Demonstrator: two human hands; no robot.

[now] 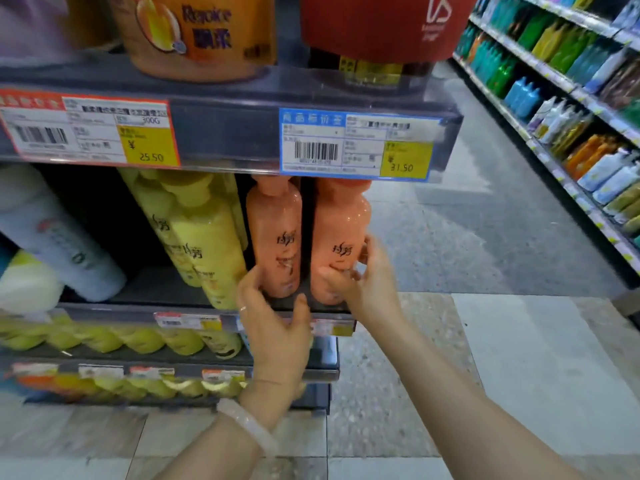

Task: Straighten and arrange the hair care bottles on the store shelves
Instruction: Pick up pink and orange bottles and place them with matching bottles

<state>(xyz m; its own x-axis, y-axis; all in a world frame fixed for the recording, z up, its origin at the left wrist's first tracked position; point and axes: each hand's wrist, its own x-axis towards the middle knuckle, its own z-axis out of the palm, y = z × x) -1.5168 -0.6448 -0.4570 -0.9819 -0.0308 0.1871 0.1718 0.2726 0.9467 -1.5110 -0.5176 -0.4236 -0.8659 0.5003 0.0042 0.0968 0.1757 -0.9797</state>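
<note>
At the far left of the middle shelf [194, 308] a white bottle [59, 237] lies tilted, with a pale yellow bottle [27, 282] below it at the frame edge. Next come the yellow bottles [201, 233], leaning to the left, their caps up under the shelf above. On that upper shelf edge sit a red-bordered price tag [90, 128] and, further right, a blue-bordered price tag [356, 143]; an orange tub [201, 36] and a red tub [377, 26] stand on top.

Right of the yellow bottles stands the left orange bottle [273, 233], upright, near the front lip of the middle shelf. The left hand [277, 327] reaches up from below it, wearing a pale bangle [246, 424] at the wrist and a ring on one finger. Its fingers curl at the bottle's lower left side and the thumb rises toward the lower right, so the hand appears to cup the bottle's base, though the blur makes it hard to say how firmly it grips.

Just beside it, with a narrow dark gap between, stands the right orange bottle [339, 237], also upright at the shelf's right end. The right hand [363, 282] grasps its lower part, thumb across the front and fingers wrapped round the right side.

Below, rows of yellow-green bottles [104, 337] fill the lower shelves. At the far right, across the aisle floor [450, 254], another shelving unit [568, 98] holds green, blue and orange bottles.
</note>
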